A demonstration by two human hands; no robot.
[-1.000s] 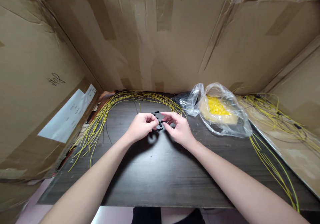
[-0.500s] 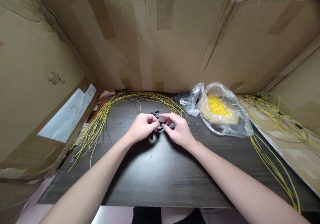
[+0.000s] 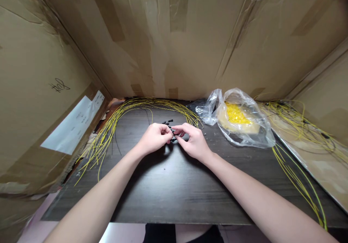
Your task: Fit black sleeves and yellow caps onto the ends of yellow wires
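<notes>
Over the middle of the dark table (image 3: pixel 163 185), my left hand (image 3: pixel 156 138) is closed in a pinch, its fingertips hiding most of what they hold. Facing it, my right hand (image 3: pixel 193 139) pinches a small black piece (image 3: pixel 174 135) between thumb and index finger. The fingertips of both hands nearly touch around it. Several small black cylindrical pieces (image 3: pixel 170 120) lie on the tabletop just beyond and beneath the fingers. A bundle of thin yellow wires (image 3: pixel 119 112) curves behind my hands, its right end close to my right hand.
At the back right stands an open clear bag of yellow pieces (image 3: pixel 236 114), beside a clear bag with black contents (image 3: pixel 199 107). More yellow wires (image 3: pixel 299 120) lie on cardboard at the right. Tall cardboard walls (image 3: pixel 168 47) enclose the back and sides.
My right fingertips have moved slightly left, closing up to my left fingertips with the small black piece. My left hand stays almost where it was.
</notes>
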